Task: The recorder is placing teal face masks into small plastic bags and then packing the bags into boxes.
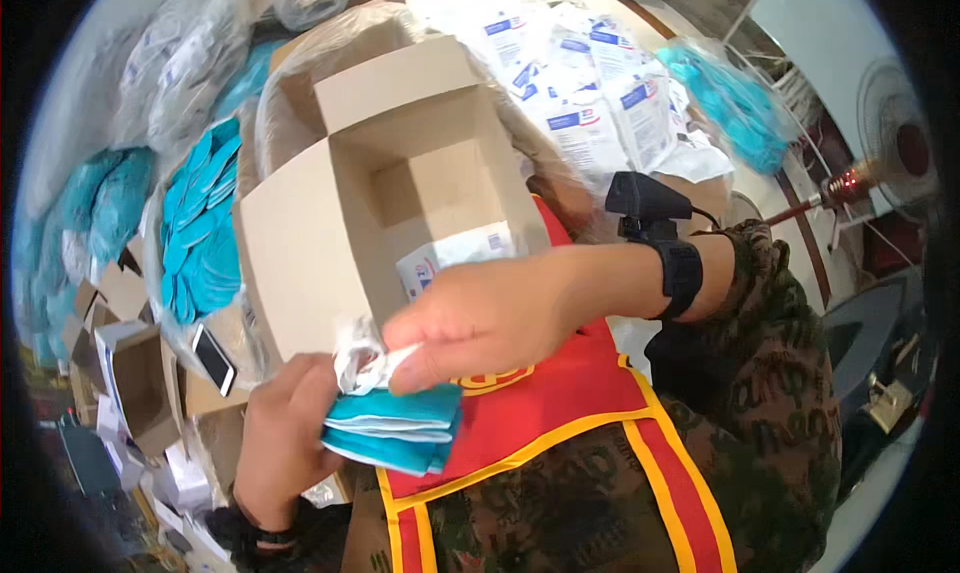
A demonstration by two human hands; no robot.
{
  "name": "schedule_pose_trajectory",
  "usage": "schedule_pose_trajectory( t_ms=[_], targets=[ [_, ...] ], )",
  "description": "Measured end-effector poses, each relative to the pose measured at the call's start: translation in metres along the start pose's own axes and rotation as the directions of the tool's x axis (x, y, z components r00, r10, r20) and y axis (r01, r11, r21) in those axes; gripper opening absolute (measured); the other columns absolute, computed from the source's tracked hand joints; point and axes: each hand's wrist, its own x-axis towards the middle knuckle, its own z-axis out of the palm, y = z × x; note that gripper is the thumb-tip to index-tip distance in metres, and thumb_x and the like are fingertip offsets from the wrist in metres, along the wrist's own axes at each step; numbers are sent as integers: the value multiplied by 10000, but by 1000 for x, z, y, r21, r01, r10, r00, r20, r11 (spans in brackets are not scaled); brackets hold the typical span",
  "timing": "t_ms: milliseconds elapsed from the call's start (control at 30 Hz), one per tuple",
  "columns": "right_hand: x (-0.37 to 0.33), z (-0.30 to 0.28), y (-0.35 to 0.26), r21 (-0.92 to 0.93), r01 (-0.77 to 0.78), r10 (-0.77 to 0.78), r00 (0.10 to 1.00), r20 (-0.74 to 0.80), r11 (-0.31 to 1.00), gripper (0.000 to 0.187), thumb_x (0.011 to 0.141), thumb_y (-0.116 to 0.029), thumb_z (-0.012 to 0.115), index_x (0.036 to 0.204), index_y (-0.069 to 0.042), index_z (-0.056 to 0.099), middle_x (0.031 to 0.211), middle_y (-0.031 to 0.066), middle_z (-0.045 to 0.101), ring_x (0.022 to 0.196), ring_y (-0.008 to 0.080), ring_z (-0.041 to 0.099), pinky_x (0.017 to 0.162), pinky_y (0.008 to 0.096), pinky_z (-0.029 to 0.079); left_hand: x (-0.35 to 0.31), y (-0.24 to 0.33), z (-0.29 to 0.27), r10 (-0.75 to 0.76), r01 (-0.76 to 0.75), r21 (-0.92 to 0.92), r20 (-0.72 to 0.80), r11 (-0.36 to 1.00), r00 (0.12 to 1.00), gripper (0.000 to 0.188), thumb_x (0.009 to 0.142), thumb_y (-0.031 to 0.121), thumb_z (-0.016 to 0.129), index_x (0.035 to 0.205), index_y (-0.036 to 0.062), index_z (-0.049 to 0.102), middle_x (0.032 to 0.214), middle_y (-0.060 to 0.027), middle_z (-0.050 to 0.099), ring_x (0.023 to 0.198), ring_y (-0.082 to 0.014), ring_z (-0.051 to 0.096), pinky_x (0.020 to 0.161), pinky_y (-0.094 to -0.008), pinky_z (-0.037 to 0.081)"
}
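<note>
Head view: the right hand [470, 318] pinches crumpled white plastic [358, 363] at the upper edge of a folded teal stack [395, 431], gripped by the left hand [285, 413] from nine o'clock. Beyond, an open brown carton [297, 248] sits at twelve, white packets [595, 88] at one.

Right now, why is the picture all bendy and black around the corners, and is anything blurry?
Head view: the fisheye lens curves edges near the rim and leaves black corners; the right hand looks slightly blurry, and so does the fan.
</note>
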Motion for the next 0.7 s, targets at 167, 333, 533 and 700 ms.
schedule_pose_trajectory(
  t_ms=[167, 333, 533, 700],
  targets=[
    [-41, 11, 11, -108, -114, 107, 992, -71, 988, 325, 1002, -313, 448, 887, -25, 545, 716, 175, 550, 683, 341, 544, 647, 396, 422, -9, -13, 3, 35, -20, 174, -86, 984, 996, 411, 597, 140, 767, 972, 83, 608, 844, -92, 578, 685, -305, 614, 560, -386, 481],
    [-81, 17, 6, -159, -154, 130, 980, -150, 975, 308, 1004, -296, 445, 883, -31, 546, 740, 158, 550, 688, 325, 546, 639, 377, 427, -17, -44, 8, 90, -30, 267, -216, 963, 972, 318, 628, 112, 732, 919, 89, 605, 828, -98, 581, 654, -303, 611, 532, -367, 463],
    [-146, 22, -2, 118, -329, 349, 871, -345, 937, 351, 991, -326, 464, 821, -26, 531, 688, 98, 530, 618, 248, 531, 575, 353, 425, -66, -158, -17, -203, 367, 340, -431, 866, 879, 377, 718, 3, 589, 1094, -28, 590, 950, -223, 638, 847, -375, 633, 714, -390, 506],
    [-191, 22, 27, 584, -6, 488, 556, -673, 812, 287, 970, -317, 491, 809, -83, 533, 593, -34, 436, 453, 38, 346, 398, 189, 238, -94, -186, -32, -393, 590, 132, -629, 797, 671, 455, 816, 95, 601, 1233, -75, 532, 1084, -260, 638, 963, -384, 631, 849, -394, 479]
  ],
)
